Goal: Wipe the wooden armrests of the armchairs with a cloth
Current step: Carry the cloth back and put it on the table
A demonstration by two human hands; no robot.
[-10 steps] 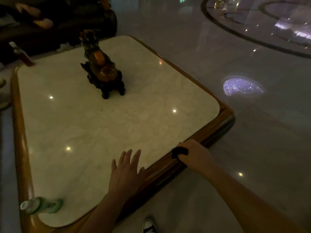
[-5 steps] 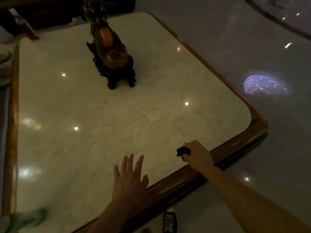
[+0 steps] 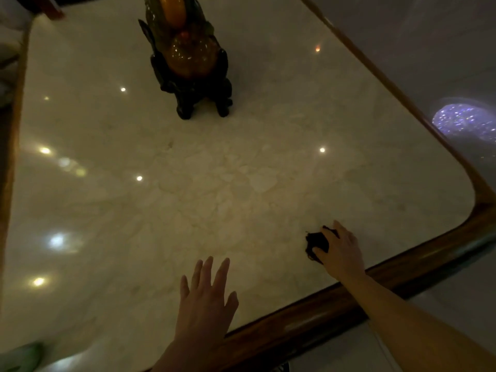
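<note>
The right hand (image 3: 339, 251) has slid off the wooden rim and onto the marble, carrying the dark cloth (image 3: 318, 244) with it, and the view has pushed in closer over the table (image 3: 335, 307). The cloth is bunched small, fingers curled over it and pressing it to the stone just inside the near edge. The left hand (image 3: 205, 304) lies flat, fingers spread and holding nothing, braced on the marble near the same edge. The two hands are well apart. No armchair or armrest is in sight here, so the armrests look still to be done. For this pass, I'd say open the wad out so more cloth meets the surface, keep the pressure even, and stroke in long overlapping lines. Mind the dark carved ornament (image 3: 188, 65) standing farther up the table; steer around it.
</note>
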